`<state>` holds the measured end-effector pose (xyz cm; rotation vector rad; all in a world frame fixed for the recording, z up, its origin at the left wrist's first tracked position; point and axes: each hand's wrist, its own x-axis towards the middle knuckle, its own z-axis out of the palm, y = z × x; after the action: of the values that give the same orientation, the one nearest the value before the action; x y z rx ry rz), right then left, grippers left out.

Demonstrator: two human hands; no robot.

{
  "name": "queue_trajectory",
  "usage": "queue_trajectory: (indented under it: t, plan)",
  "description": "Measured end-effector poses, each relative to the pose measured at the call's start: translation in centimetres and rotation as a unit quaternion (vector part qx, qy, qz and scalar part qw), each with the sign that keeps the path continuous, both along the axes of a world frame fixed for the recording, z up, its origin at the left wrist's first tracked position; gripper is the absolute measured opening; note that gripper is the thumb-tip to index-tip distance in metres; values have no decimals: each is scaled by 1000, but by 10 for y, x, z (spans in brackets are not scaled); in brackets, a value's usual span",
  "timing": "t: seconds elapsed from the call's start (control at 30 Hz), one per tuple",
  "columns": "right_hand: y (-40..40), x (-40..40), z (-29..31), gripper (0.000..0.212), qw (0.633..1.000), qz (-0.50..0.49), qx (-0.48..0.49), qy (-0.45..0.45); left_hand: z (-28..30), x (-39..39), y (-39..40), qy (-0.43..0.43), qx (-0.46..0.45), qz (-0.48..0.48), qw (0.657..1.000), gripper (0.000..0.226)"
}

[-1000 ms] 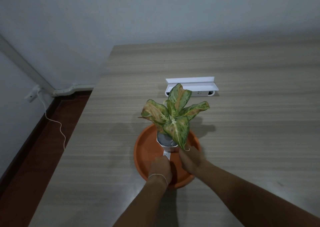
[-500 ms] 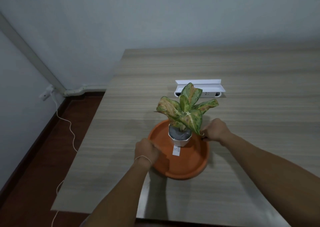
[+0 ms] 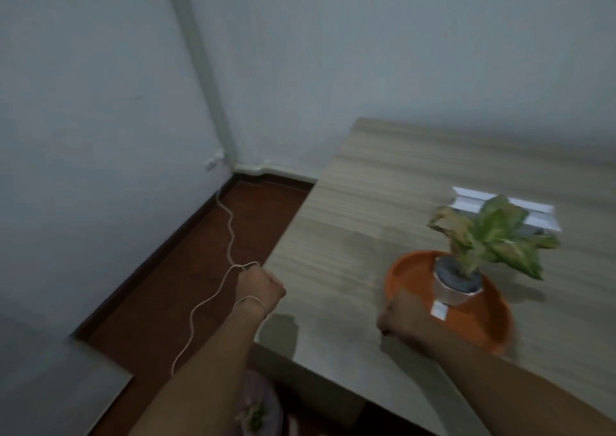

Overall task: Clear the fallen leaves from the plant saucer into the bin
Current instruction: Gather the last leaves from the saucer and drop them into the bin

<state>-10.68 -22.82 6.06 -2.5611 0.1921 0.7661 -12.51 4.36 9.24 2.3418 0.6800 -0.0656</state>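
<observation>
The left hand [image 3: 258,289] is curled into a closed fist out past the table's left edge, over the dark floor; whether anything is pinched inside it cannot be told through the blur. A thin band circles its wrist. The right hand [image 3: 405,319] is also closed, knuckles up, pressed against the near-left rim of the orange saucer [image 3: 410,272]; whether it grips the rim or holds something cannot be made out. The saucer sits on the wooden table [image 3: 350,235], just right of that hand, with the small white pot [image 3: 456,285] and its variegated plant [image 3: 490,235] standing inside it. Below the left forearm, a pale bin [image 3: 260,409] shows green scraps inside. A white cord [image 3: 230,235] trails across the floor beyond the left hand.
</observation>
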Motion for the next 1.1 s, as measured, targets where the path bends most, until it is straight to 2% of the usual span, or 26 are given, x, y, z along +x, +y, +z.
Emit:
queue_trajectory:
  t: [0.17,0.27,0.37,0.8,0.9,1.1]
  plan:
    - [130,23,60,8,982,150,42,-107,15,-55,75,-3,-7,99,995,11]
    - [195,25,80,8,960,222,62,-161,16,-89,111,-3,3,152,988,15]
    - [245,21,85,10,941,269,99,-178,17,-112,137,-4,19,194,981,19]
    - [348,-19,73,25,881,417,147,-166,28,-125,164,2,74,247,966,16]
    - [361,-30,56,26,866,451,147,-155,17,-133,164,4,89,243,966,13]
    - [377,-47,2,24,859,477,138,-125,-33,-145,172,32,75,250,965,12]
